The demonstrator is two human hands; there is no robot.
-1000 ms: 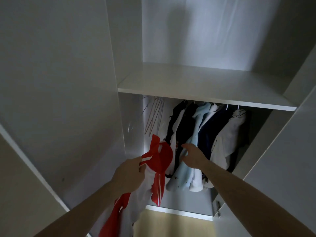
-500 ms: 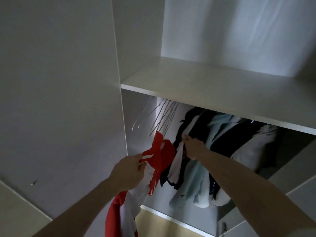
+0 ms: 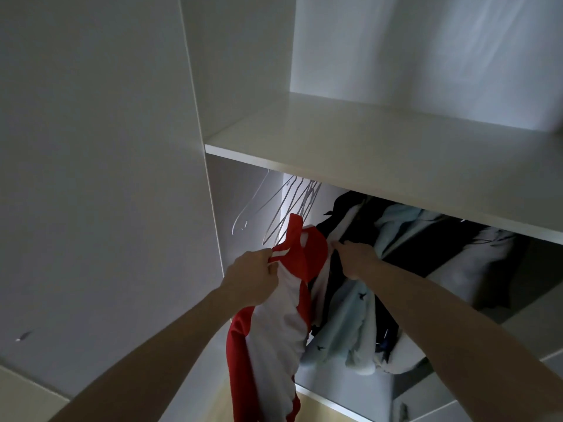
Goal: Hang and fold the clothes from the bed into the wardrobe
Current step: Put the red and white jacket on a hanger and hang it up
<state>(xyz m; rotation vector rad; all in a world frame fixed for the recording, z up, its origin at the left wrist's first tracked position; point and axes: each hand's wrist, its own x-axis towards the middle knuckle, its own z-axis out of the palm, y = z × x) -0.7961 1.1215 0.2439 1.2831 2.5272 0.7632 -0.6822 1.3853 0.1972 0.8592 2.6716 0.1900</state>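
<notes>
the wardrobe's side panel (image 3: 195, 86) stands at the left, and just inside it a bunch of empty wire hangers (image 3: 292, 208) dangles under the shelf (image 3: 396, 153); the rail itself is hidden behind the shelf edge. below them the left hand (image 3: 253, 278) clenches the shoulder of a red and white shirt (image 3: 286, 315), whose long axis drops straight down from the grip, collar uppermost and almost touching the hangers. to the right, the right hand (image 3: 356, 258) pinches the pale edge of a dark hung garment (image 3: 344, 220), beside the other hung clothes (image 3: 426, 254). i judge the hangers lie up and slightly left of the collar, nearer the left hand, but the free-able hand is the right.
</notes>
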